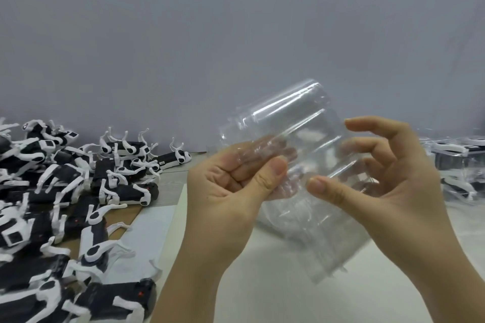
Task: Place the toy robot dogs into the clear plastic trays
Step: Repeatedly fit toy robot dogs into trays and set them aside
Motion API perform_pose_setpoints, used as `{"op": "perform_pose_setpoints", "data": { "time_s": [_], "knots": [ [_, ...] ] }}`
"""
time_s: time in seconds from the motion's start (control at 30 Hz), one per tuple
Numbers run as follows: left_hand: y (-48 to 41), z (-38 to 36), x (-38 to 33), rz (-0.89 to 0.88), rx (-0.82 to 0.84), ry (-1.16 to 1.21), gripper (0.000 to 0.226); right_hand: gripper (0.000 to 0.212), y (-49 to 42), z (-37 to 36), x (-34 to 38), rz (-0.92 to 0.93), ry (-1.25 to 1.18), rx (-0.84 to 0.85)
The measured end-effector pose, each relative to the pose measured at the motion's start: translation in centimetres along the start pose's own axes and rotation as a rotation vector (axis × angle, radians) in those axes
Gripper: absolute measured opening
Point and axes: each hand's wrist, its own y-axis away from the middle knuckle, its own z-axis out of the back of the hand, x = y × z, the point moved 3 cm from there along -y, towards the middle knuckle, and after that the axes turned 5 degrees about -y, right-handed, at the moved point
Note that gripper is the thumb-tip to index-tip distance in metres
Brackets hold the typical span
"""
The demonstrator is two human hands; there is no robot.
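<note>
A clear plastic tray (pixel 296 123) is held up in the air at the middle of the view, tilted and empty. My left hand (pixel 236 186) pinches its left edge between thumb and fingers. My right hand (pixel 380 178) is at its right side, thumb pressed on the front, fingers spread and curved behind the plastic. A big heap of black and white toy robot dogs (pixel 65 191) lies on the table to the left, apart from both hands.
Trays with robot dogs packed in them (pixel 456 162) stand at the right edge. More clear plastic (pixel 278 220) lies on the white table (pixel 262 283) under my hands. A grey wall (pixel 236 34) closes the back.
</note>
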Motion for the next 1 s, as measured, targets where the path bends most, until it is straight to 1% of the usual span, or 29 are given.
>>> {"op": "perform_pose_setpoints", "data": {
  "time_s": [0.1, 0.27, 0.33, 0.43, 0.5, 0.63, 0.77, 0.87, 1.0],
  "knots": [
    [0.0, -0.2, 0.1, 0.016, 0.009, 0.009, 0.025, 0.084, 0.2, 0.2, 0.0, -0.024, -0.003, 0.000],
    [0.2, -0.3, -0.2, 0.009, 0.030, 0.033, 0.023, 0.069, 0.2, 0.6, 0.6, -0.074, -0.076, -0.004],
    [0.3, -0.3, -0.2, 0.013, 0.050, 0.043, 0.020, 0.071, 0.3, 0.7, 0.8, -0.122, -0.118, 0.004],
    [0.4, -0.4, -0.1, 0.032, 0.052, 0.044, 0.023, 0.071, 0.2, 1.0, 0.8, -0.162, -0.171, 0.005],
    [0.4, -0.5, 0.0, 0.024, 0.067, 0.060, 0.019, 0.070, 0.2, 1.2, 0.9, -0.173, -0.191, 0.014],
    [0.3, -0.2, 0.1, 0.017, 0.068, 0.049, 0.019, 0.067, 0.1, 1.1, 0.8, -0.190, -0.217, 0.025],
    [0.0, 0.0, 0.6, 0.045, 0.065, 0.052, 0.019, 0.063, -0.2, 0.9, 0.1, -0.211, -0.232, 0.021],
    [-0.2, 0.1, 0.9, 0.069, 0.064, 0.042, 0.019, 0.066, -0.3, 1.1, -0.6, -0.227, -0.247, 0.018],
    [-0.5, 0.6, 1.3, 0.092, 0.021, 0.002, 0.018, 0.073, -0.4, 1.1, -1.8, -0.262, -0.243, -0.035]
  ]
}}
